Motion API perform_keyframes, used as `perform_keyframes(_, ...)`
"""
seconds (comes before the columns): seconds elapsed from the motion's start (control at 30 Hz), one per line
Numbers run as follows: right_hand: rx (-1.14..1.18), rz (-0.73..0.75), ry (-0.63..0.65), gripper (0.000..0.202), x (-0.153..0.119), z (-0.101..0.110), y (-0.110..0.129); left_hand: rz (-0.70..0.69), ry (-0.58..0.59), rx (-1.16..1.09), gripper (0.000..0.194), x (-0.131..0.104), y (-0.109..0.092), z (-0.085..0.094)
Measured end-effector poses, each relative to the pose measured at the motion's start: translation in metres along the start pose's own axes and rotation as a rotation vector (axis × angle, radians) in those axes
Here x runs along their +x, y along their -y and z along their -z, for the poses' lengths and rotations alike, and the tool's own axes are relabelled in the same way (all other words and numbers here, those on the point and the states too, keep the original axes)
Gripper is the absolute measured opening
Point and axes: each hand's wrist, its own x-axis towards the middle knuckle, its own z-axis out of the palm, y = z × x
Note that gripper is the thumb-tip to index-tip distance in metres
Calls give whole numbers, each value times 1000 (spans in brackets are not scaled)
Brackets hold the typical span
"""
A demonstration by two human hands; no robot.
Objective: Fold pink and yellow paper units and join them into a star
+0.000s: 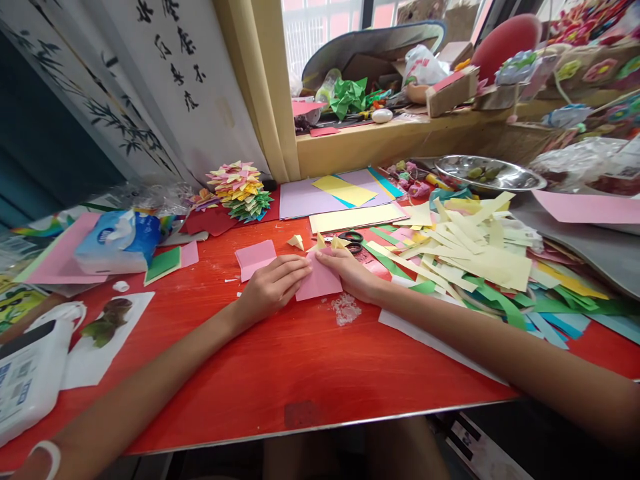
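A pink sheet of paper (pixel 320 283) is held between my two hands, just over the red table. My left hand (pixel 275 283) closes on its left edge, fingers together. On the upper right, my right hand (pixel 350 270) pinches the sheet with the thumb on top. Left of my hands lies a creased pink paper square (pixel 255 259). Just beyond them sit a small folded cream paper piece (pixel 296 242) and other yellow folded pieces, partly hidden by my fingers. Black-handled scissors (pixel 351 240) lie behind my right hand. Crumbled clear bits (pixel 346 309) are scattered below it.
Paper strips (pixel 465 247) in several colours heap on the right. A folded-paper stack (pixel 241 193) and coloured sheets (pixel 350 190) stand at the back. A tissue pack (pixel 119 241) and white device (pixel 35 373) are on the left. A metal plate (pixel 520 179) is at back right.
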Motion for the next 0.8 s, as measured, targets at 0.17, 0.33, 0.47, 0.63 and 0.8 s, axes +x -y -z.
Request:
perform_keyframes(0.17, -38, -24, 26, 19, -3, -1, 3, 2, 17, -15, 32, 2, -1, 1)
perform_keyframes(0.33, -56, 3, 43, 19, -3, 0, 2, 10, 10, -39, 32, 3, -2, -1)
perform_keyframes(0.47, -90, 9, 37, 17, -2, 1, 1, 43, -3, -54, 29, 2, -2, -1)
perform_keyframes(0.63, -325, 18, -34, 17, -6, -1, 3, 151, -4, -91, 15, 3, -3, 3)
perform_keyframes(0.8, -654, 139, -7, 18, -10, -4, 8, 348, -100, -103, 11, 9, -3, 4)
